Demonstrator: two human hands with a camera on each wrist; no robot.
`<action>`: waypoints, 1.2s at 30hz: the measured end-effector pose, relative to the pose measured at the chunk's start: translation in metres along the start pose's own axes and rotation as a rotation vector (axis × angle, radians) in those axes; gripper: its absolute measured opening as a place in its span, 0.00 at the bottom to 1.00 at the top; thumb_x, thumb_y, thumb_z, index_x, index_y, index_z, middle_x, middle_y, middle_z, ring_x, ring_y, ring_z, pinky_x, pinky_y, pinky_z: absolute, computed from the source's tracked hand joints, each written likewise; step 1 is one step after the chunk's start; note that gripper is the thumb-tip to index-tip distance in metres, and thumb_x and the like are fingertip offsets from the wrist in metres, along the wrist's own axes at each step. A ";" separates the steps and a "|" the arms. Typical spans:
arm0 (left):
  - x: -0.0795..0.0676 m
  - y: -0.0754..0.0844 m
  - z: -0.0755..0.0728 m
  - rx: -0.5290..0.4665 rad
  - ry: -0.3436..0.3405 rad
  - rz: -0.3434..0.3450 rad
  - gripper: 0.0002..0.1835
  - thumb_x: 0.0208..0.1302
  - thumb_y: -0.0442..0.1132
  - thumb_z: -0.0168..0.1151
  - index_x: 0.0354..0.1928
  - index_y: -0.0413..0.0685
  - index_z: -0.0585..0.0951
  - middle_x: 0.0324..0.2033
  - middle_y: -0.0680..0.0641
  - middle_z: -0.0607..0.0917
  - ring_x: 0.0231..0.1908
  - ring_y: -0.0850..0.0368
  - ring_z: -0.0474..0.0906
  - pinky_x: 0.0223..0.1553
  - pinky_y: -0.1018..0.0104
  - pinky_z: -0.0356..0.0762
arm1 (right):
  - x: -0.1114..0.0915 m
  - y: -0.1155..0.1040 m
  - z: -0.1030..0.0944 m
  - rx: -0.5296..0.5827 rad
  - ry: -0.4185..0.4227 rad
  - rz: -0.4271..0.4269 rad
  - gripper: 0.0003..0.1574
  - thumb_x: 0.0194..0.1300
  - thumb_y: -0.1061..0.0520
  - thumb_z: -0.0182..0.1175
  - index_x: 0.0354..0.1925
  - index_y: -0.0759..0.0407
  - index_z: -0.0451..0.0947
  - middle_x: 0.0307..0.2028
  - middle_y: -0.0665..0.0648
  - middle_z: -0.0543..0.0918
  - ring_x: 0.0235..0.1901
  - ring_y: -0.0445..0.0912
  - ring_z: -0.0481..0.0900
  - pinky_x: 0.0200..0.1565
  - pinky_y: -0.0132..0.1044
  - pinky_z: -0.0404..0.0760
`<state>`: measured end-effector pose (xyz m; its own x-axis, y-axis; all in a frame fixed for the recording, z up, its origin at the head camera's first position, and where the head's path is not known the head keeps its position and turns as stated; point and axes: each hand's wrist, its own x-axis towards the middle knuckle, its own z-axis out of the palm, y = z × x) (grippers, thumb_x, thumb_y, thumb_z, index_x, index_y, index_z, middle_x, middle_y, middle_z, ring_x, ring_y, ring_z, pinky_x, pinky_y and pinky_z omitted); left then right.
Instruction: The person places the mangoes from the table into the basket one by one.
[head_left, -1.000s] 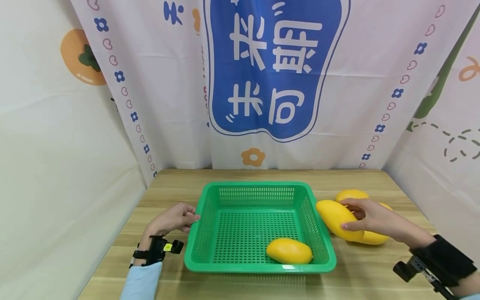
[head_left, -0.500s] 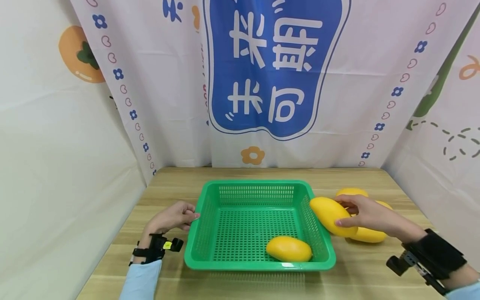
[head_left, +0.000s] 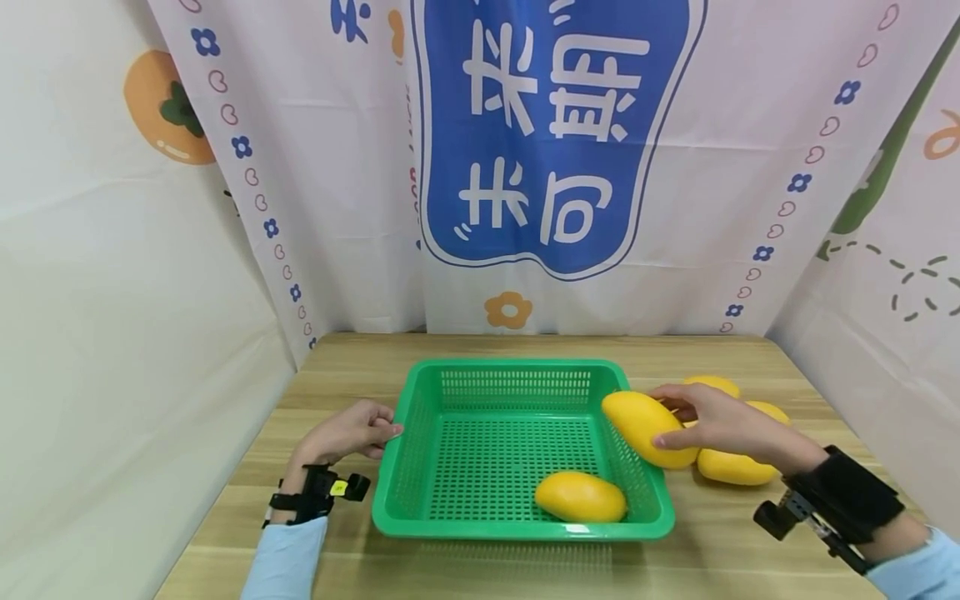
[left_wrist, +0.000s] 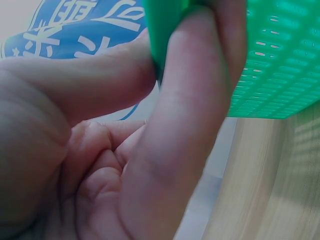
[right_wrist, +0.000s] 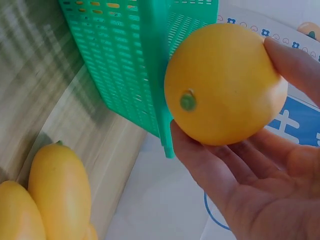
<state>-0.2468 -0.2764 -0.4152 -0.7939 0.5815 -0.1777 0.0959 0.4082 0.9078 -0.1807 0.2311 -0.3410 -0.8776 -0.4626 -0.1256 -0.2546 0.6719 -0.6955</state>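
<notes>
A green plastic basket point(head_left: 517, 531) with slotted sides stands on the wooden table. Thumb and curled finger of my left hand point(head_left: 352, 431) pinch its left rim, seen close up in the left wrist view. My right hand point(head_left: 723, 423) grips a yellow mango point(head_left: 641, 427) above the basket's right rim, thumb on one side and fingers on the other. The right wrist view shows the stem end of this held mango point(right_wrist: 225, 85) beside the rim. Inside the basket, near its front right corner, lies another mango point(head_left: 581, 497).
Several more mangoes point(head_left: 738, 468) lie on the table point(head_left: 712, 542) right of the basket, partly behind my right hand. A printed cloth point(head_left: 360, 208) hangs at the back, and pale cloth walls point(head_left: 150, 333) close off both sides.
My right hand has lifted the mango off the group on the right and carried it left to over the basket's rim. The left hand keeps its place on the rim.
</notes>
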 end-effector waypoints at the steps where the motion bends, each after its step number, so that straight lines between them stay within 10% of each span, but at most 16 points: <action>1: 0.000 0.000 0.000 0.001 0.001 -0.001 0.13 0.71 0.37 0.53 0.27 0.40 0.69 0.16 0.54 0.60 0.17 0.60 0.60 0.23 0.69 0.66 | 0.001 -0.001 0.000 -0.003 0.000 -0.003 0.39 0.60 0.46 0.65 0.63 0.64 0.67 0.52 0.59 0.81 0.49 0.51 0.77 0.52 0.56 0.77; 36: 0.002 0.001 0.000 0.024 0.022 -0.041 0.11 0.71 0.38 0.54 0.36 0.35 0.76 0.18 0.53 0.69 0.20 0.61 0.70 0.28 0.65 0.81 | 0.054 -0.020 0.012 -0.069 -0.069 -0.020 0.41 0.55 0.45 0.70 0.61 0.64 0.70 0.52 0.59 0.81 0.50 0.52 0.76 0.55 0.57 0.75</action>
<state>-0.2486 -0.2752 -0.4148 -0.8103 0.5485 -0.2065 0.0770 0.4488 0.8903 -0.2178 0.1860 -0.3430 -0.8427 -0.5133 -0.1624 -0.3013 0.6996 -0.6479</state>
